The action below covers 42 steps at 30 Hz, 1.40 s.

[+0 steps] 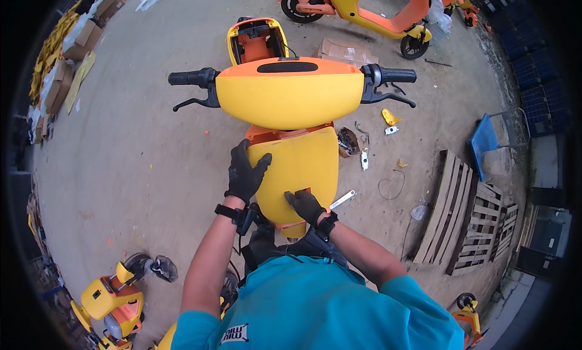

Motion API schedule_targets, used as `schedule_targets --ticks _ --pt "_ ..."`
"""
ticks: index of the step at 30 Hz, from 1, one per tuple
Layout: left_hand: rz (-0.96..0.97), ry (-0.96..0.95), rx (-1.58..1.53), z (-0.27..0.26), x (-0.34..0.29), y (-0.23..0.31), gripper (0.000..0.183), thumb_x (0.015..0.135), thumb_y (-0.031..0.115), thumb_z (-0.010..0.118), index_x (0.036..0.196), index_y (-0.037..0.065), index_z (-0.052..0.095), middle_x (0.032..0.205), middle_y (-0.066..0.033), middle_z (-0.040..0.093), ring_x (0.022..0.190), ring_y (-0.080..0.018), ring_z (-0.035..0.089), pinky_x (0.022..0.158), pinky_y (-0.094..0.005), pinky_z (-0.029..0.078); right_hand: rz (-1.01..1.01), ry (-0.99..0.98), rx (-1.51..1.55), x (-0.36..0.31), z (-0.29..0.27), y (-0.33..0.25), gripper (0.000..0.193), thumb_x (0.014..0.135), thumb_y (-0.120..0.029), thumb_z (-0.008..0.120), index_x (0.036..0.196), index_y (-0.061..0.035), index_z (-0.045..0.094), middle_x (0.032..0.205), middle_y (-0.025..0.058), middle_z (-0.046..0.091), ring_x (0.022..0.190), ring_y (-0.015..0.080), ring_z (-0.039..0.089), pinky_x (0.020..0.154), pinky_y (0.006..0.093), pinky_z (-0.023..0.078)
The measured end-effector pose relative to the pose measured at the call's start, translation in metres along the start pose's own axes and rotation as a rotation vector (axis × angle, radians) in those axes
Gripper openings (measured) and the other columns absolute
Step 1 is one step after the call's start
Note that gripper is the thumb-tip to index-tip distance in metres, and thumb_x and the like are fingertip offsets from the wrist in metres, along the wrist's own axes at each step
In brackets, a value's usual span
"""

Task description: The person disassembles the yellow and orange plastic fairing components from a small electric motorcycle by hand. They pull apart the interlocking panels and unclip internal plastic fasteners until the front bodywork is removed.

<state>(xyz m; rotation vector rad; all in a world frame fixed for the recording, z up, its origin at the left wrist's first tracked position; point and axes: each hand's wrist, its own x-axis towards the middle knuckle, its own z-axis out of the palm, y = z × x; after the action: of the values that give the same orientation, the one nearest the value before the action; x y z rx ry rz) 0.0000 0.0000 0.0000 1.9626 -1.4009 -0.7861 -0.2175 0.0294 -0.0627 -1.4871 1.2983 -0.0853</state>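
Note:
A yellow and orange scooter stands in front of me, its handlebar cover point(290, 92) wide across the middle with black grips either side. Below it hangs a yellow front panel point(303, 165). My left hand point(245, 173), in a black glove, presses flat against the panel's left edge with fingers spread. My right hand point(306, 206), also gloved, grips the panel's lower part near a small notch. Both forearms come up from my teal shirt at the bottom.
A silver wrench point(343, 199) lies on the concrete right of the panel. Small parts, a cable and a cardboard box point(348, 141) are scattered nearby. Wooden pallets point(470, 220) lie at right. Other scooters stand at the top point(364, 10) and lower left point(112, 301).

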Motion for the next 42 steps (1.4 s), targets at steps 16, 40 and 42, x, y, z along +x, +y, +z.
schedule_targets --ticks 16,40,42 --pt "0.543 0.083 0.204 -0.020 0.039 0.040 0.072 0.079 0.034 0.078 0.138 0.006 0.048 0.135 -0.0216 0.052 0.124 -0.0402 0.049 0.103 -0.0479 0.043 -0.069 0.036 0.014 0.003 -0.006 -0.004 0.050 0.098 -0.045 0.055 0.089 0.0033 0.068 0.081 0.0238 0.068 0.078 0.0404 0.065 0.073 0.0467 0.050" --pt "0.445 -0.043 0.242 -0.021 0.044 0.033 0.073 0.074 0.032 0.082 0.134 0.006 0.051 0.131 -0.0204 0.056 0.125 -0.0397 0.050 0.105 -0.0478 0.042 -0.101 0.087 -0.104 0.003 0.003 -0.011 0.049 0.097 -0.043 0.056 0.085 0.0026 0.068 0.080 0.0258 0.067 0.079 0.0433 0.064 0.074 0.0504 0.049" --pt "0.432 -0.042 0.231 -0.017 0.043 0.039 0.075 0.072 0.033 0.084 0.133 0.005 0.050 0.130 -0.0210 0.056 0.124 -0.0402 0.050 0.105 -0.0479 0.042 -0.100 0.083 -0.083 0.003 0.003 -0.011 0.049 0.096 -0.042 0.055 0.085 0.0031 0.069 0.082 0.0264 0.067 0.080 0.0432 0.064 0.076 0.0502 0.049"
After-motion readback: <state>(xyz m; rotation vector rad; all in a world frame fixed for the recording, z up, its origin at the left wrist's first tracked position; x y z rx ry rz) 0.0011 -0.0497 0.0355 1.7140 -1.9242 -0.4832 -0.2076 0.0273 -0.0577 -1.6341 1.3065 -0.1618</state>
